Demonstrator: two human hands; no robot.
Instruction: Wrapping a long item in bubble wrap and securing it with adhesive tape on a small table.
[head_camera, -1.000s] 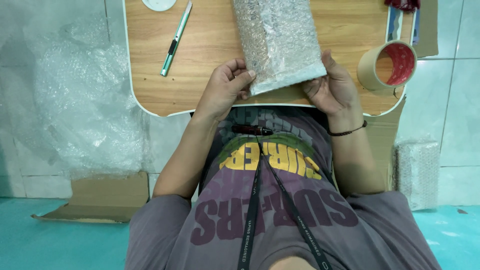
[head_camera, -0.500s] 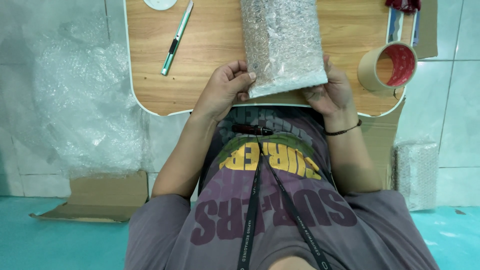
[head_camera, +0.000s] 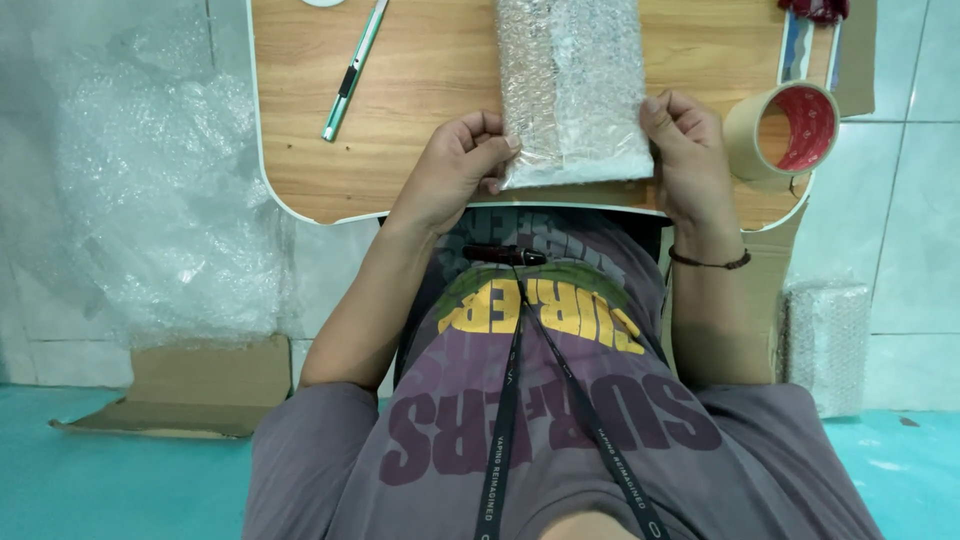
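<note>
Both hands are gripping the near end of a bubble-wrapped parcel (head_camera: 572, 90) lying flat on the wooden surface (head_camera: 420, 110), long axis pointing away from the person. The left hand (head_camera: 455, 165) is pinching the parcel's near left corner, thumb on top and the other fingers curled by the edge. The right hand (head_camera: 690, 150) is clamping the near right edge, thumb on top, fingers going down the side. The parcel is sitting near the middle of the surface, its near end close to the front rim, its far end running out of the frame.

Handling guess: the parcel is looking light and cushioned, its skin soft and a bit slick, with something firmer inside giving it a flat block shape. Contents are not visible, so fragility cannot be told. Best hold is probably the two long edges or the near corners, where the wrap is bunching and giving grip.

A green utility knife (head_camera: 353, 70) is lying well apart to the left. A roll of tan tape (head_camera: 780, 135) is sitting just beside the right hand. Loose bubble wrap (head_camera: 160, 200) is piling on the floor at left, with flattened cardboard (head_camera: 190, 390) below it.
</note>
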